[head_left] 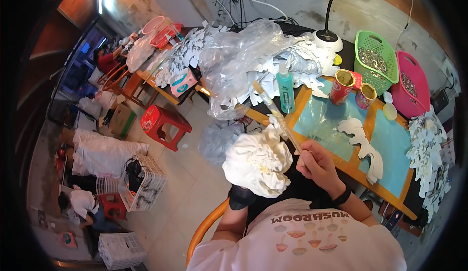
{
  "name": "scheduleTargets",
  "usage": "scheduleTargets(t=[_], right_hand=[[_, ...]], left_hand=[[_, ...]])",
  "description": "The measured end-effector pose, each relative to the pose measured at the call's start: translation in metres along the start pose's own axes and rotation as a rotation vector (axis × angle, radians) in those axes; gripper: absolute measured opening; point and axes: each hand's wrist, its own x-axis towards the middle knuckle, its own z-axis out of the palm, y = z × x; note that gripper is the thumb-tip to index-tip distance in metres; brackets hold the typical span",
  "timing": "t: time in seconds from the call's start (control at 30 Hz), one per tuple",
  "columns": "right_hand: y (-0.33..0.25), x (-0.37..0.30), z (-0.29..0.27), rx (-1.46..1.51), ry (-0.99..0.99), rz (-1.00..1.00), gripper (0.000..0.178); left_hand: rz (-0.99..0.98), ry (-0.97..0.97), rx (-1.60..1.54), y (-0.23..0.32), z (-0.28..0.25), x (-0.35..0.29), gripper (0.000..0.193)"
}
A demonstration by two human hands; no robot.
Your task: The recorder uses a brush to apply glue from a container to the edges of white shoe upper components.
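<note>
My right hand [319, 163] grips a thin wooden brush [278, 117] whose tip points up and away, toward the plastic bag. A crumpled white cloth [258, 161] sits bunched in front of my chest, and my left hand is hidden under it; only the forearm with a black band [240, 198] shows. The brush shaft crosses just above the cloth's right edge. A white cut-out paper shape [363, 146] lies on the blue mat [326, 124] to the right of my right hand.
A teal glue bottle [285, 91], two tins [342, 86], a green basket [375, 61] and a pink basket [412, 83] stand on the table. A clear plastic bag [243, 56] covers paper cut-outs. A red stool [163, 124] and white crates [144, 180] stand on the floor at left.
</note>
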Motion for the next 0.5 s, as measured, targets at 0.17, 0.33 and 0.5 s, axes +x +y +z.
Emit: scheduleTargets(t=[0.17,0.33,0.5], right_hand=[[0.013,0.0,-0.002,-0.378,0.088,-0.171,0.009],[0.006,-0.005,0.005,-0.739,0.144,-0.26,0.011],[0.008,-0.009,0.001,-0.715,0.16,-0.284,0.011]], left_hand=[[0.139,0.026,0.191,0.0,-0.014,0.02,0.035],[-0.064,-0.207,-0.309,-0.011,-0.035,0.037,0.046],[-0.056,-0.043,-0.307,0.003,0.001,0.031,0.04]])
